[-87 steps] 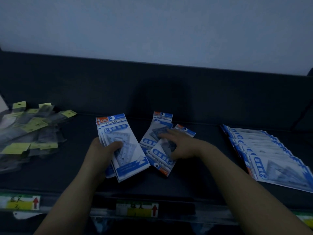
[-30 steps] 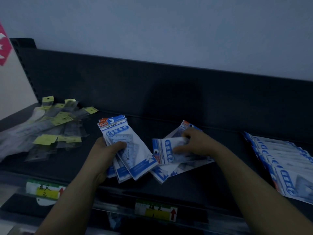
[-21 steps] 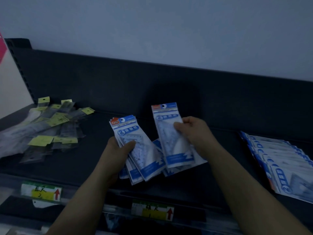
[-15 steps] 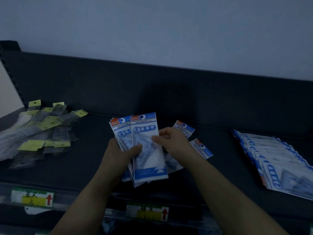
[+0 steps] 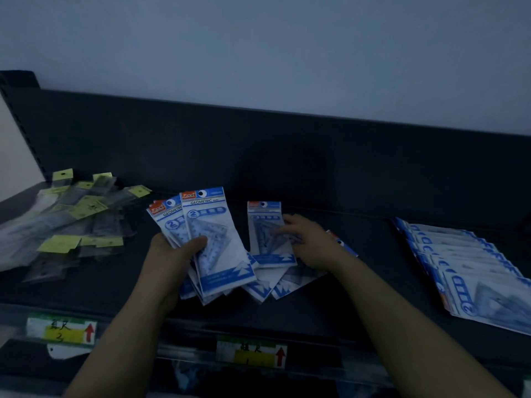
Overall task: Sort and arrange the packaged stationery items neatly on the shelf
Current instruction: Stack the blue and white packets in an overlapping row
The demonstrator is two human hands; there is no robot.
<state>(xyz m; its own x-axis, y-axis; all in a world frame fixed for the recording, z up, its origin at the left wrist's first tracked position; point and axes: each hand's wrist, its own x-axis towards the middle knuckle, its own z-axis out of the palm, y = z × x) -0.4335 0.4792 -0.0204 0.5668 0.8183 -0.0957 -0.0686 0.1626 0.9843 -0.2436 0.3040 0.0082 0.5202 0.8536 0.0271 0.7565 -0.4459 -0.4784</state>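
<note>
Packets of flat, glossy plastic throughout, each a long rectangle with a blue header band, a blue footer strip and a clear window over a pale triangular set square. Fan of packets [image 5: 214, 239] upright in the left hand [image 5: 172, 262], thumb clamped across the front one, other fingers curled behind and out of sight; "GEOMETRIC" legible on the top two headers. Just to the right, a single packet [image 5: 265, 234] tilted up off the shelf [image 5: 330, 308], gripped along its right edge by the bent fingers [image 5: 290, 222] of the right hand [image 5: 311, 247]; thumb hidden behind the card. Beneath and around that hand, loose packets [image 5: 275, 285] lying crisscross on the dark, matte shelf, corners overlapping, one blue header poking out past the wrist. Far right, well apart, a row of packets [image 5: 471, 271] laid flat and shingled like roof tiles, edges roughly parallel. Far left, a slack heap of clear sleeves [image 5: 71, 225] with small yellow-green header cards, crinkled and translucent, contents too dim to make out. Along the front lip of the shelf, a clear plastic rail with two price labels [image 5: 61, 330], white, green and yellow, each with a red arrow pointing up and handwritten marks. Behind everything, a dark upright back panel [image 5: 287, 156] below a plain pale wall [image 5: 258, 47].
</note>
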